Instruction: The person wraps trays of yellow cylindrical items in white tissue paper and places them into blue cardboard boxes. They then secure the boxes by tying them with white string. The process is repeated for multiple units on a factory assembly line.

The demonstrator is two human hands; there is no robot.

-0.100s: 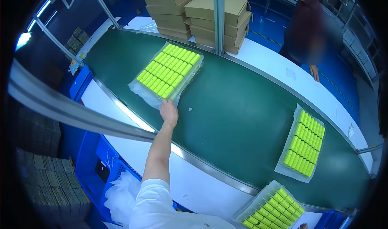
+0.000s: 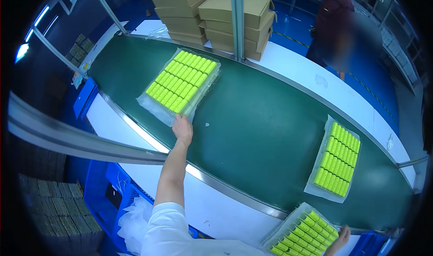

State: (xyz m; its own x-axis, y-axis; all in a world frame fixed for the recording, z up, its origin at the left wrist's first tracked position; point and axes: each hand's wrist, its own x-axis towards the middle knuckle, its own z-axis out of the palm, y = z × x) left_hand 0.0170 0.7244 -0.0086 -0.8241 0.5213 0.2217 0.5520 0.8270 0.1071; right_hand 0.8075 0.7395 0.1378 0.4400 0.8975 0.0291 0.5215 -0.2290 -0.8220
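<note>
Boxes (image 2: 216,19) stand behind a post (image 2: 237,28); hands (image 2: 182,130) apparently touch lime-green packs (image 2: 181,81).

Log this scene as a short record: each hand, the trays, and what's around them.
Left hand: at the near edge of the left tray
Right hand: at the right edge of the nearest tray
Third tray: on the green surface, right side, no hand on it
Contents: yellow-green cylinders in rows, all three trays
Beyond: stacked cardboard boxes; a person standing

green belt (image 2: 252,143) | left tray (image 2: 205,90), yellow-green cylinders (image 2: 182,81) | right tray (image 2: 321,192), same | white scrap (image 2: 207,124)
</note>
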